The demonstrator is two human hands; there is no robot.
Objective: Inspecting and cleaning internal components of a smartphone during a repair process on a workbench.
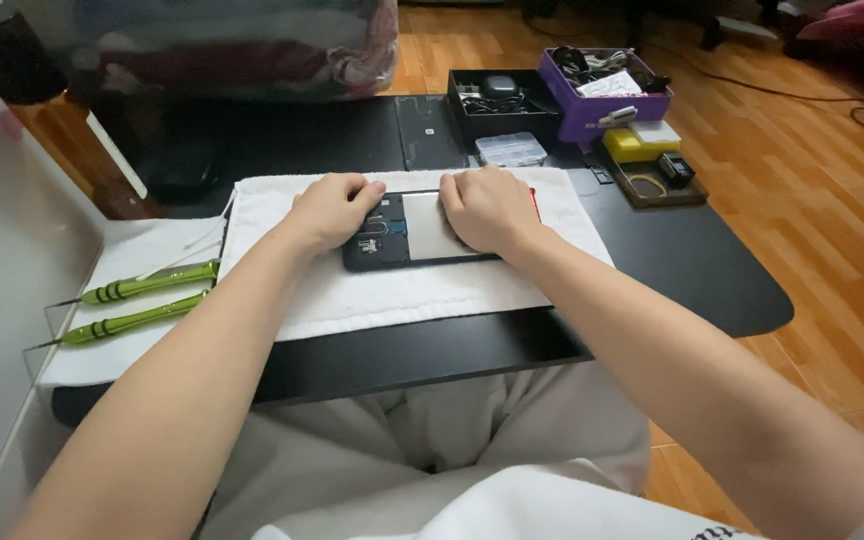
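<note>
Currently pressing: left hand (330, 208) and right hand (487, 207) are lying curled, fingers down, on the opened phone (414, 232) | phone is sitting on white towel (402, 290) | risk: uneven pressure bending the exposed internals, I'd judge.

Bright, even daylight, soft shadows; sheen on the wooden floor (802, 200) (upper right); wide-angle stretch blurs the frame's edges.

I see a small clear plastic case (510, 149) near a purple box (602, 110) holding a white printed packet (611, 85).
</note>
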